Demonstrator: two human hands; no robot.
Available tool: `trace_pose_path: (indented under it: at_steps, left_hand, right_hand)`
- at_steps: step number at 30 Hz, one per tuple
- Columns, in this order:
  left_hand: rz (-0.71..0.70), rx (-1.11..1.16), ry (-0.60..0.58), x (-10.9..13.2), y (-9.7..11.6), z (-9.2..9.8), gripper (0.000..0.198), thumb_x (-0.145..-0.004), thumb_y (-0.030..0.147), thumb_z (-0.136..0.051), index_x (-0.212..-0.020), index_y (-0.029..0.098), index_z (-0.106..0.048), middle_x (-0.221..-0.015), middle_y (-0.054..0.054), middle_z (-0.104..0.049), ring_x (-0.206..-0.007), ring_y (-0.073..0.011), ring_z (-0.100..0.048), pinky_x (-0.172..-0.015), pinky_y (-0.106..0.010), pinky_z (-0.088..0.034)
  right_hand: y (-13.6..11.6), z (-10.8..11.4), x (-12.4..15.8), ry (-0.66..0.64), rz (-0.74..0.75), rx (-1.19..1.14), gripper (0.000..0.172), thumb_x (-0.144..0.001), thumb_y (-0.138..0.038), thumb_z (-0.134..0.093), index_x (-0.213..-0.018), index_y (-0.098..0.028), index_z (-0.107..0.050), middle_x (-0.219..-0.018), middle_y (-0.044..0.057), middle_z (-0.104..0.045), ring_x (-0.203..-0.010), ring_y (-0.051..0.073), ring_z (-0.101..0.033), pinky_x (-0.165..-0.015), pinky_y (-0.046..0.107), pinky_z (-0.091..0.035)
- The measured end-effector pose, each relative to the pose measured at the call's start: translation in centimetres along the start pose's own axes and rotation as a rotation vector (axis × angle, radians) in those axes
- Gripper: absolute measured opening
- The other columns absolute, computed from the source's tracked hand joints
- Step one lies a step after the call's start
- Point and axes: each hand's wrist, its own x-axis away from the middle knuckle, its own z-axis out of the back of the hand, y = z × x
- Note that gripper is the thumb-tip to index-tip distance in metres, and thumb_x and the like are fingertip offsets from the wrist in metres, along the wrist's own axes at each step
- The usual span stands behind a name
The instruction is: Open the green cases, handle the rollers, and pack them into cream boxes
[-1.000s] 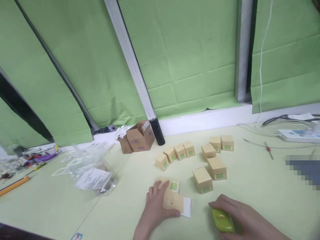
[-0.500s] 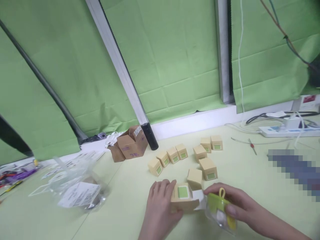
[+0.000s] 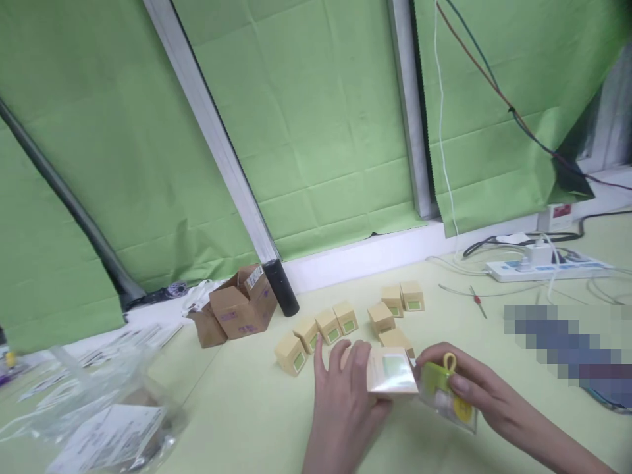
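Observation:
My left hand (image 3: 340, 401) is closed on a small tan cardboard box (image 3: 392, 372) with a green square on its label. The box is tilted, and light glints off its near face. My right hand (image 3: 476, 385) grips a small clear plastic case (image 3: 447, 398) with a lime-green top, a yellow loop and a yellow round part inside. The case is right beside the box's right end; whether they touch is unclear. Behind the hands stand several similar tan boxes, among them one (image 3: 291, 355) at the left, one (image 3: 380, 319) in the middle and one (image 3: 412, 296) at the right.
An open brown carton (image 3: 244, 309) stands by a black cylinder (image 3: 281, 288) near the wall. A clear plastic bag (image 3: 113, 421) with a white label lies at the left. At the right are a power strip (image 3: 543, 266), loose cables and a small red-handled tool (image 3: 476, 301).
The view has swung to the right. My left hand has turned the box, so its open white flap no longer shows. The clear case stays in my right hand, close to the box.

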Motion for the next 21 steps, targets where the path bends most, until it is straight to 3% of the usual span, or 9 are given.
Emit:
trace_pose_path:
  at_steps: [3,8,11,13,15,17,18,21]
  left_hand:
    - [0.004,0.032,-0.065,-0.8,0.1,-0.3,0.049,-0.065,0.018,-0.064,-0.111,0.025,-0.05,-0.11,-0.006,-0.065,-0.107,-0.0333,-0.053,-0.104,-0.067,-0.014]
    - [-0.079,0.051,-0.044,-0.7,-0.5,-1.5,0.044,-0.072,0.029,-0.064,-0.115,0.026,-0.056,-0.118,-0.007,-0.063,-0.107,-0.0309,-0.053,-0.105,-0.059,-0.024]
    - [-0.095,0.027,0.0,0.1,-1.0,-2.6,0.043,-0.076,0.041,-0.062,-0.119,0.036,-0.056,-0.12,-0.005,-0.061,-0.107,-0.0309,-0.052,-0.104,-0.057,-0.026]
    - [0.032,-0.007,0.104,0.4,-0.9,-3.1,0.042,-0.077,0.043,-0.061,-0.118,0.045,-0.054,-0.126,-0.004,-0.055,-0.113,-0.0331,-0.047,-0.103,-0.06,-0.024]
    - [0.206,0.016,0.208,0.4,-0.6,-3.2,0.038,-0.08,0.037,-0.059,-0.116,0.048,-0.056,-0.138,-0.002,-0.038,-0.128,-0.0376,-0.03,-0.103,-0.063,-0.022]
    - [0.352,0.167,0.197,0.1,-0.1,-2.9,0.038,-0.082,0.029,-0.056,-0.118,0.044,-0.055,-0.147,0.001,-0.017,-0.137,-0.039,-0.007,-0.105,-0.062,-0.023]
    - [0.401,0.293,0.146,-0.1,0.2,-2.6,0.042,-0.082,0.027,-0.055,-0.121,0.041,-0.052,-0.149,0.002,-0.01,-0.138,-0.0382,-0.003,-0.105,-0.059,-0.026]
    - [0.524,0.787,0.046,-0.7,0.9,-2.0,0.067,-0.079,0.031,-0.056,-0.139,0.033,-0.025,-0.15,-0.007,-0.01,-0.137,-0.0338,-0.019,-0.102,-0.047,-0.038]
  right_hand:
    - [1.0,0.6,-0.5,0.038,-0.005,-0.019,0.033,-0.086,-0.05,-0.045,-0.098,-0.025,-0.063,-0.1,0.008,-0.067,-0.096,0.029,-0.06,-0.08,0.039,-0.048]
    - [3.1,1.3,-1.1,0.213,-0.049,-0.149,0.04,-0.081,-0.058,-0.045,-0.097,-0.024,-0.058,-0.11,0.011,-0.068,-0.102,0.032,-0.06,-0.081,0.042,-0.049]
    - [3.3,1.3,-0.8,0.227,-0.113,-0.174,0.047,-0.081,-0.063,-0.039,-0.096,-0.023,-0.058,-0.109,0.011,-0.068,-0.098,0.033,-0.062,-0.077,0.042,-0.05]
    - [3.2,1.0,-0.6,0.23,-0.121,-0.166,0.047,-0.082,-0.062,-0.037,-0.096,-0.023,-0.059,-0.109,0.011,-0.068,-0.095,0.032,-0.063,-0.076,0.042,-0.05]
    - [3.5,0.7,-0.6,0.215,-0.052,-0.146,0.047,-0.079,-0.063,-0.041,-0.095,-0.023,-0.061,-0.105,0.01,-0.068,-0.092,0.031,-0.064,-0.074,0.04,-0.051]
    - [4.1,0.1,-0.6,0.152,0.07,-0.142,0.048,-0.075,-0.065,-0.046,-0.094,-0.024,-0.063,-0.098,0.011,-0.07,-0.09,0.032,-0.064,-0.072,0.039,-0.051]
    - [4.5,-0.3,-0.5,0.111,0.124,-0.146,0.049,-0.075,-0.065,-0.047,-0.095,-0.024,-0.064,-0.096,0.011,-0.07,-0.089,0.031,-0.064,-0.072,0.038,-0.051]
    - [5.2,-1.9,-0.1,0.059,0.172,-0.155,0.045,-0.079,-0.061,-0.045,-0.1,-0.025,-0.062,-0.095,0.011,-0.069,-0.09,0.03,-0.063,-0.075,0.038,-0.049]
